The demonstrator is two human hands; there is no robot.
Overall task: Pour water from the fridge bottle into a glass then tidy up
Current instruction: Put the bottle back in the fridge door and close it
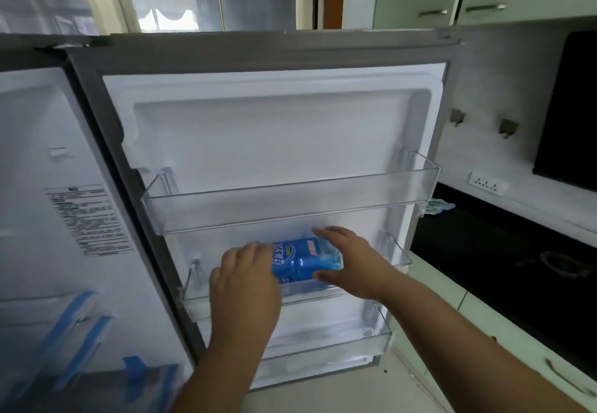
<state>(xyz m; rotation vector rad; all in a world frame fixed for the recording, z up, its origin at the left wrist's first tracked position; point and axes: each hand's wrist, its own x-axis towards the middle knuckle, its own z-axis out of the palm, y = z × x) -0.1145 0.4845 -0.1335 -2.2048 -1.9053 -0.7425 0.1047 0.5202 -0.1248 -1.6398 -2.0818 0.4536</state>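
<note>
Fridge door open, blue-label water bottle (302,261) lying sideways at middle door shelf (400,259), L hand (245,280) & R hand (350,262) clasping each end; no glass seen, stage unclear.

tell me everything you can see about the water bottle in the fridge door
The water bottle looks like clear plastic wrapped in a bright blue label with white print. It lies on its side, roughly level, at the middle shelf of the open fridge door, under the top shelf. The left hand covers one end and the right hand grips the other, so the cap and base are hidden. Whether it rests on the shelf is unclear.
</note>
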